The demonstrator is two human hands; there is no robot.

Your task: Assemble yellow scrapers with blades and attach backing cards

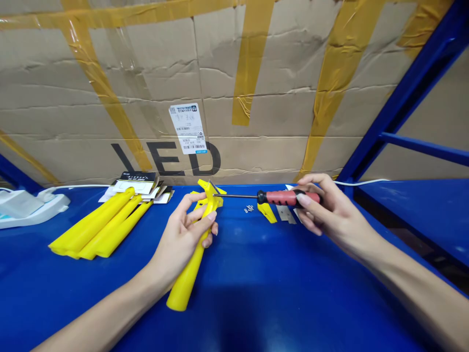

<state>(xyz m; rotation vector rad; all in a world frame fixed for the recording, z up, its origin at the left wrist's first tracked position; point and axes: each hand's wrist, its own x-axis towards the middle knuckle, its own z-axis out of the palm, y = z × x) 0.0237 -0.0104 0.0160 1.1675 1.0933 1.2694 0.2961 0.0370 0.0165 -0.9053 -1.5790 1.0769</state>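
My left hand [186, 230] is wrapped round a yellow handle [186, 278], whose head points up and away from me. In my right hand [326, 205] is a red and black screwdriver [282, 197], held level. Its shaft points left and the tip meets the head of the yellow handle; the exact contact is too small to make out. Behind the handle's head, more yellow pieces [198, 204] show in part. Small screws [249, 209] lie between my hands, beside a yellow part [267, 212] and flat metal blades [285, 214].
Several yellow handles [106, 220] with cards [134, 183] lie on the blue table [256, 303] at the left. A white power strip [36, 210] sits at the far left. A taped cardboard box [146, 98] stands behind, with a blue metal frame [399, 93] at the right.
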